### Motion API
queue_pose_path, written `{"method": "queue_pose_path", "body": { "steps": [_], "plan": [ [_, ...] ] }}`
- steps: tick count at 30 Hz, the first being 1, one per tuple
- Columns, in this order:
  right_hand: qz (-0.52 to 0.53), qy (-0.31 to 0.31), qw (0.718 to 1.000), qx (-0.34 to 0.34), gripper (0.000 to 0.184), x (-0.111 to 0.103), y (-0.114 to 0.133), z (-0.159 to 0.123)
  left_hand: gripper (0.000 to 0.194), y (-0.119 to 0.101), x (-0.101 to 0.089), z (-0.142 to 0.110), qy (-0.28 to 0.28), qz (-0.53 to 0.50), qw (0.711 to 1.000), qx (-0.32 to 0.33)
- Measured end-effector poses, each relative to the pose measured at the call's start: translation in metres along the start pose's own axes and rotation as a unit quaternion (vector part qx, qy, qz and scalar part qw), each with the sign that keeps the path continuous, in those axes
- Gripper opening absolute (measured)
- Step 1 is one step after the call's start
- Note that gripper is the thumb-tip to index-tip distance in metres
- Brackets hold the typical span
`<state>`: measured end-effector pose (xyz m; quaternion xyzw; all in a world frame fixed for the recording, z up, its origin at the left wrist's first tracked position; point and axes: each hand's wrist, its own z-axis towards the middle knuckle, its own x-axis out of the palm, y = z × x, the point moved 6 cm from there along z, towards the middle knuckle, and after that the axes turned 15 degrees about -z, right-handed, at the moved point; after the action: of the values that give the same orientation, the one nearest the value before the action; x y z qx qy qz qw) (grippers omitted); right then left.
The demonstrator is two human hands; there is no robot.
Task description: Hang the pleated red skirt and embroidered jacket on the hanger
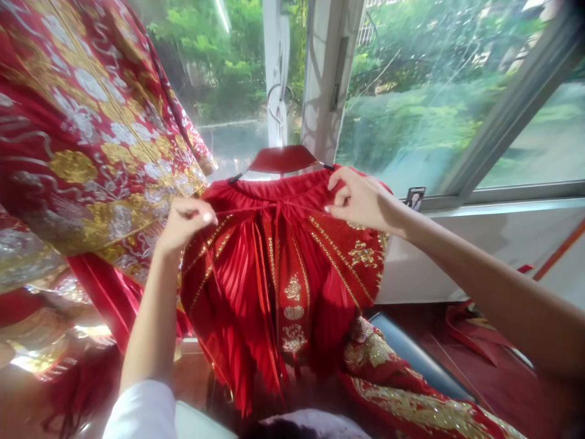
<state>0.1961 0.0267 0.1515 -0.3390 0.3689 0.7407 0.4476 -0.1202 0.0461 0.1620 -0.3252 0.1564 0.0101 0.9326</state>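
Observation:
A pleated red skirt (292, 268) with gold-trimmed panels and gold embroidery hangs by its waistband from a hanger (283, 160) with black clips and a metal hook. A thin red drawstring (249, 210) runs across below the waistband, knotted or gathered at the middle. My left hand (188, 222) is closed with the thumb and fingers pinched on the drawstring, beside the skirt's left edge. At the right side of the waistband, my right hand (354, 198) pinches the drawstring's other side. Its fingers are bent close to the hanger clip.
To the left hangs a red garment (100, 122) with dense gold and silver embroidery. Behind the hanger are sliding windows (411, 110) in a metal frame. A small photo or phone (415, 198) leans on the sill. Embroidered red fabric (402, 390) lies lower right, beside a dark padded seat (420, 353).

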Motion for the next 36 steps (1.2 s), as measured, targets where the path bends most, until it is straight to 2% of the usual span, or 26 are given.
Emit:
{"method": "queue_pose_path", "body": {
  "steps": [2, 3, 5, 7, 9, 10, 12, 13, 15, 18, 22, 25, 31, 36],
  "plan": [
    [0.026, 0.052, 0.997, -0.045, 0.030, 0.007, 0.006, -0.002, 0.030, -0.005, 0.007, -0.009, 0.061, 0.088, 0.994, -0.013],
    [0.044, 0.083, 0.993, -0.074, 0.028, 0.010, 0.011, -0.005, 0.020, -0.010, 0.009, -0.012, 0.052, 0.152, 0.987, -0.005],
    [0.100, 0.148, 0.976, -0.128, 0.023, 0.016, 0.024, -0.011, 0.013, -0.021, 0.014, -0.015, -0.042, 0.283, 0.958, 0.030],
    [0.182, 0.195, 0.951, -0.159, 0.022, 0.022, 0.038, -0.017, 0.014, -0.028, 0.026, -0.015, -0.143, 0.340, 0.928, 0.062],
    [0.270, 0.170, 0.935, -0.158, 0.022, 0.026, 0.049, -0.017, 0.012, -0.026, 0.042, -0.013, -0.227, 0.311, 0.919, 0.080],
    [0.303, 0.127, 0.933, -0.149, 0.022, 0.027, 0.052, -0.015, 0.011, -0.024, 0.050, -0.012, -0.256, 0.274, 0.922, 0.091],
    [0.330, -0.001, 0.937, -0.116, 0.021, 0.030, 0.050, -0.011, 0.008, -0.017, 0.066, -0.009, -0.280, 0.169, 0.938, 0.112],
    [0.319, -0.068, 0.940, -0.096, 0.018, 0.033, 0.047, -0.010, 0.008, -0.013, 0.075, -0.007, -0.269, 0.111, 0.950, 0.115],
    [0.246, -0.170, 0.952, -0.066, 0.015, 0.041, 0.043, -0.009, 0.007, -0.007, 0.092, -0.004, -0.210, 0.009, 0.972, 0.101],
    [0.104, -0.231, 0.964, -0.082, 0.016, 0.056, 0.046, -0.008, 0.010, 0.001, 0.109, -0.002, -0.121, -0.068, 0.989, 0.046],
    [-0.009, -0.253, 0.958, -0.131, 0.025, 0.065, 0.054, -0.010, 0.008, 0.009, 0.115, -0.001, -0.070, -0.097, 0.993, 0.007],
    [-0.044, -0.236, 0.959, -0.149, 0.031, 0.065, 0.056, -0.011, 0.009, 0.013, 0.118, -0.001, -0.047, -0.083, 0.995, 0.008],
    [-0.023, -0.227, 0.957, -0.176, 0.032, 0.062, 0.053, -0.011, 0.008, 0.006, 0.122, -0.008, 0.017, 0.081, 0.996, 0.045],
    [-0.004, -0.236, 0.962, -0.140, 0.037, 0.061, 0.057, -0.009, 0.009, -0.004, 0.124, -0.011, 0.045, 0.115, 0.989, 0.079]
  ]
}}
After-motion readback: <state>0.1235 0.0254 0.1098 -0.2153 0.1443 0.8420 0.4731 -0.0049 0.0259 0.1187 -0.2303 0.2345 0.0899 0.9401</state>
